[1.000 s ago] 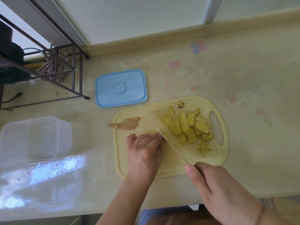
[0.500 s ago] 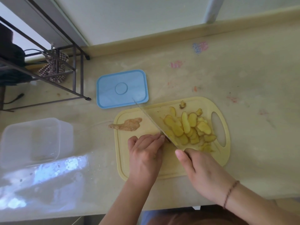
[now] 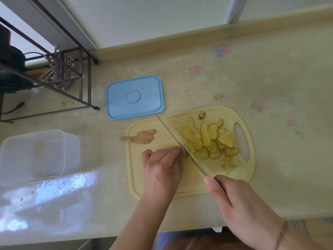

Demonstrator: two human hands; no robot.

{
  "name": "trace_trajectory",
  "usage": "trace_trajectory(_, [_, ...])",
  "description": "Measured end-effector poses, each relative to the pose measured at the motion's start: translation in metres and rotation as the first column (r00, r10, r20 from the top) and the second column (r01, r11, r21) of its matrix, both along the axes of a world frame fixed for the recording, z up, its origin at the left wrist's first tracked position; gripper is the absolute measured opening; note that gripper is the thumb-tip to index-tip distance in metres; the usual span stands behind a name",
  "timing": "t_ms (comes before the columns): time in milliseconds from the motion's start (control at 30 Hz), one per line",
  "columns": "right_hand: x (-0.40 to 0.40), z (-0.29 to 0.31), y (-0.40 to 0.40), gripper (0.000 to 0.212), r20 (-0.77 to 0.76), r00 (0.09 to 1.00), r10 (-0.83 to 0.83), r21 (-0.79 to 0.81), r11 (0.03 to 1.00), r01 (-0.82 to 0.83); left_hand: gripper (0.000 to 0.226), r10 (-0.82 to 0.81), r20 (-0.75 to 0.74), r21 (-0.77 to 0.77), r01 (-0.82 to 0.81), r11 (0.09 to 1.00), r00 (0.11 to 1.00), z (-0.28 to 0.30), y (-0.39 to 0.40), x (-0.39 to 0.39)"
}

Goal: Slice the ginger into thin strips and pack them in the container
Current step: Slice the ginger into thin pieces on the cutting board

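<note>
My right hand (image 3: pixel 241 204) grips the knife (image 3: pixel 178 143), drawn back since half a second ago; blade down beside left hand (image 3: pixel 162 168) fingertips pinning ginger on board (image 3: pixel 137 177). Slices (image 3: pixel 207 139) piled right; container (image 3: pixel 34 156) unpacked, far left.

no legible txt or labels

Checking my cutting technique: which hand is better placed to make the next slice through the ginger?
The right hand. It grips the knife, whose blade lies along the left hand's fingers. The left hand is curled on the cutting board, apparently steadying the piece being cut.
</note>
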State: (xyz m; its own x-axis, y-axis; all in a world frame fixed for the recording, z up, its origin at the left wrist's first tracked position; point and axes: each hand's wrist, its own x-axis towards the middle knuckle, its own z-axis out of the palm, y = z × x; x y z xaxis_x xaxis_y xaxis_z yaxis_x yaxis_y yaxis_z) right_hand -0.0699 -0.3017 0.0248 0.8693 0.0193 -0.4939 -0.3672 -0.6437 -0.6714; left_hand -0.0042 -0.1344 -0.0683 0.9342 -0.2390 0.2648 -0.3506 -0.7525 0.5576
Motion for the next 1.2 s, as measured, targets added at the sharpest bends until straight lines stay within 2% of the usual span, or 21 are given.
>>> trace_trajectory(533, [-0.0046,0.0036,-0.0009,0.052,0.002,1.000,-0.005,0.000,1.000,0.005,0.017,0.004,-0.005,-0.005,-0.004,1.000,1.000,-0.0004,0.0003,-0.0008])
trace_trajectory(1200, [-0.0071,0.0104,-0.0001,0.051,-0.025,1.000,-0.006,-0.013,1.000,0.006,0.026,0.013,0.012,-0.038,-0.012,0.999,1.000,0.0001,-0.0019,-0.0036])
